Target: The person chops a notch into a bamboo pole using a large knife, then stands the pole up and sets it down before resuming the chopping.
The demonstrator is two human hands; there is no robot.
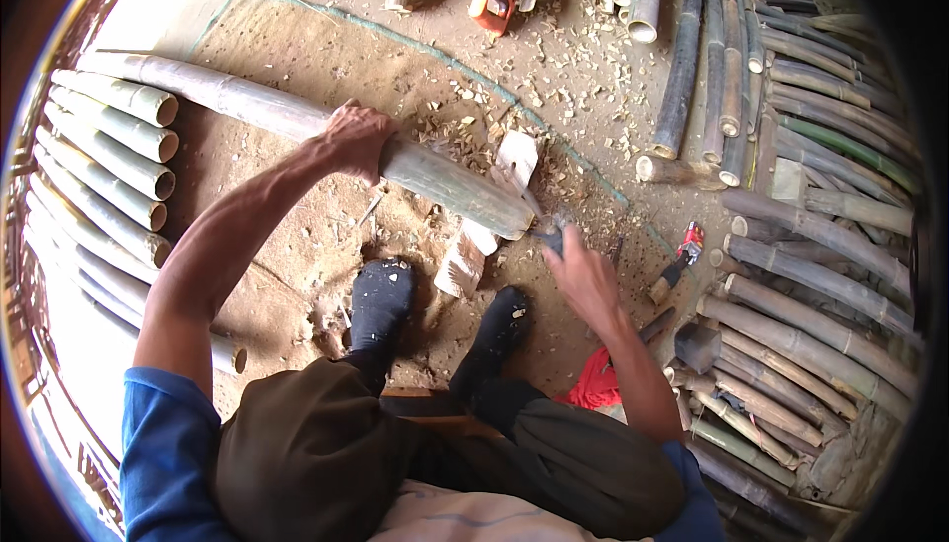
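Observation:
A long bamboo pole (455, 186) lies slantwise in front of me, its near right end raised on a pale notched block (463, 263). My left hand (358, 137) is wrapped over the pole around its middle. Beside the cut end, my right hand (585, 273) grips the dark handle of a knife (549, 238). Its thin blade reaches up and left at the rim of the pole; blur hides whether it touches. Another pale part (517, 157) shows on the far side of the pole, and I cannot tell if it belongs to the same block.
Cut bamboo poles (124, 137) lie in a row at left, and stacked ones (820, 255) fill the right. An orange-handled saw (491, 8) lies at the back. A red-and-black tool (687, 246) and red cloth (596, 381) are at right. Shavings litter the brown mat (267, 43).

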